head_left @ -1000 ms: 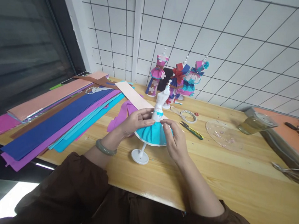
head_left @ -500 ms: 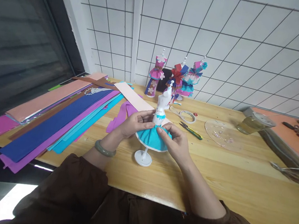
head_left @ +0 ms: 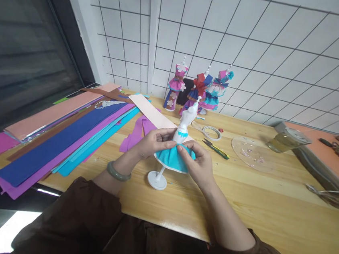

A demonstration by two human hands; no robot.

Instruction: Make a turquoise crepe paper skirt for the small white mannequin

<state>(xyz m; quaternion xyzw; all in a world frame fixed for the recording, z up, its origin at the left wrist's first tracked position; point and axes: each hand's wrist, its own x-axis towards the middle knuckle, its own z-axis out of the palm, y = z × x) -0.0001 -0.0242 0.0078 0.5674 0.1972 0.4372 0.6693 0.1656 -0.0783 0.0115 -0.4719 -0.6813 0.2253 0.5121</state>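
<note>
Pinching the waist of a turquoise skirt (head_left: 170, 159), a person's left hand (head_left: 155, 142) and right hand (head_left: 198, 161) work from either side of a small white mannequin (head_left: 187, 119). The left thumb lies at the skirt's upper edge, its fingers reaching behind the figure; the right thumb presses the gathered cloth at the front. The mannequin leans with its top to the right above the near middle of the wooden surface (head_left: 255, 200), its round base (head_left: 157, 180) below the white-edged hem; whether the base touches down cannot be told. A pale green bangle (head_left: 118, 173) circles the left wrist.

Just beyond the left hand lie a purple strip (head_left: 138, 136) and a pale pink strip (head_left: 153, 111). Yellow-handled snips (head_left: 215, 149) rest right of the figure, near a roll of tape (head_left: 212, 138). Farther right sit a clear dish (head_left: 236, 152) of small bits and a lidded cup (head_left: 286, 141). Long coloured sheets (head_left: 61, 144) overlap at left. Three dressed mannequins (head_left: 176, 85) stand at the far side, before a white tiled wall (head_left: 228, 28).
</note>
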